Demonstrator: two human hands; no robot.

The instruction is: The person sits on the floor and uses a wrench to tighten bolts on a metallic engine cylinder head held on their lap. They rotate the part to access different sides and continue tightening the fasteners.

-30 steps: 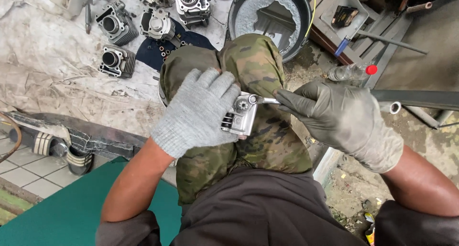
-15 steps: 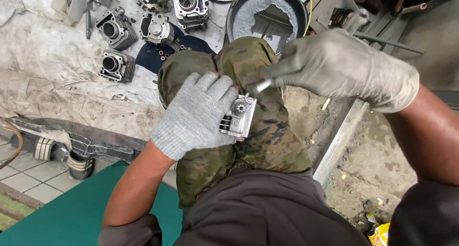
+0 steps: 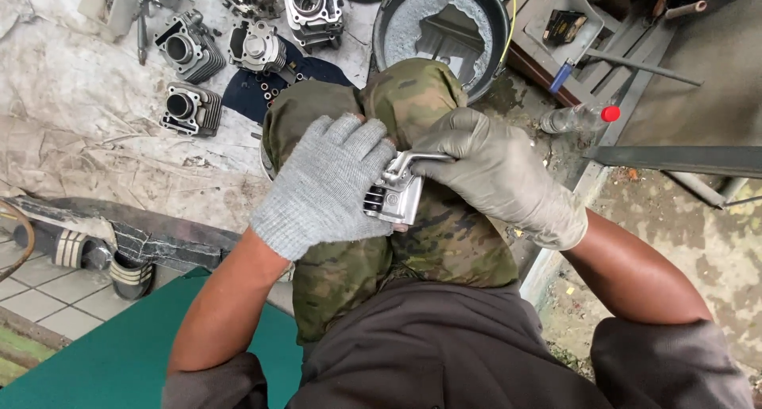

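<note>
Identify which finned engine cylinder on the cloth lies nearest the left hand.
The lowest finned cylinder, alone at the cloth's left, below the other cylinders; it lies closest to the left hand.

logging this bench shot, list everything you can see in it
metal part: 1, silver, on the knees, held by both hands
wrench: 1, silver, in the right hand, head on the part
cylinders: at least 4, grey, on the cloth at top left
cloth: 1, dirty white, over the ground at left
basin: 1, black, beyond the knees
bottle: 1, clear with red cap, on the ground at right
sandals: 2, black and white, on the tiles at left
mat: 1, green, lower left
trousers: camouflage
left hand: grey knit glove
right hand: grey-green glove
</note>
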